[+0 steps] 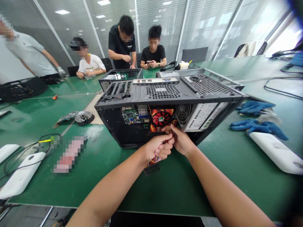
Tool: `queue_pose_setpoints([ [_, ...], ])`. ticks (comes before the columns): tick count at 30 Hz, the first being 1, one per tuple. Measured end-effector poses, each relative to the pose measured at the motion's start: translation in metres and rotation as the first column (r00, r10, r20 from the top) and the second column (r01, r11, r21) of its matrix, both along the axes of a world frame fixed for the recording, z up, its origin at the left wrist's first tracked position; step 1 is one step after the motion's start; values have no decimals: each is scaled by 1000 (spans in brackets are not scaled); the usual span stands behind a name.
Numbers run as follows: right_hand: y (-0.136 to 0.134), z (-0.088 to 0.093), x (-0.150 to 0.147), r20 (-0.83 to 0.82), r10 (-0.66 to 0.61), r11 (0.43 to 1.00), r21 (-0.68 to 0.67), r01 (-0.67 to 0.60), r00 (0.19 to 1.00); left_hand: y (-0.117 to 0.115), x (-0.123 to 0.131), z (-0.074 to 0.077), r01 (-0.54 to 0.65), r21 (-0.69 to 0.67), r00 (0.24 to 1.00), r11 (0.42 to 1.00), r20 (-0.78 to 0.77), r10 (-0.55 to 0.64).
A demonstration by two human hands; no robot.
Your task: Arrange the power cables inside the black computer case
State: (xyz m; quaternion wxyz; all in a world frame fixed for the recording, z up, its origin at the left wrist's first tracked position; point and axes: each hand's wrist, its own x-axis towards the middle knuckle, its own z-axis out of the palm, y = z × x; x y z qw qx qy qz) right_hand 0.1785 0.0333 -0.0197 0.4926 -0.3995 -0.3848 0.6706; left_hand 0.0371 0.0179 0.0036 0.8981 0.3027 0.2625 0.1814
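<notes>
In front of me on the green table lies a black computer case [139, 94] with its side open toward me. Inside it show a motherboard [132, 115], a red fan [162, 118] on a flame-patterned cooler and a power supply [201, 116] with a white label. My left hand [160, 147] is closed around a bundle of coloured power cables [153, 160]. A wide black connector [152, 169] hangs below that fist. Touching it on the right, my right hand [181, 138] pinches the cables higher up, near the power supply. Its fingertips are partly hidden.
Blue gloves [258, 126] and a white power bank-like case [276, 153] lie at right. On the left are a cap [84, 118], another white case [23, 175] and black cables. Other open cases [120, 75] stand behind. Several people are across the table.
</notes>
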Motion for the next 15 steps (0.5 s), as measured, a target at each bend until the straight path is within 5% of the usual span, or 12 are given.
queue_pose_setpoints([
  [5, 3, -2, 5, -10, 83, 996, 12, -83, 996, -5, 9, -1, 1, 149, 993, 989, -113, 16],
  [8, 3, -3, 6, -46, 104, 994, -33, -106, 994, -10, 17, -2, -53, 385, 917, 921, -346, 197],
  [10, 4, -5, 5, -73, 106, 993, -45, -110, 992, -12, 21, -3, 16, 612, 779, 791, -503, 374],
  [12, 5, -6, 5, -94, 114, 992, -37, -118, 989, -12, 23, -5, 165, 789, 634, 592, -544, 549],
  [15, 5, -7, 4, -124, 120, 992, -18, -124, 985, -13, 23, -10, 346, 860, 506, 376, -508, 697],
])
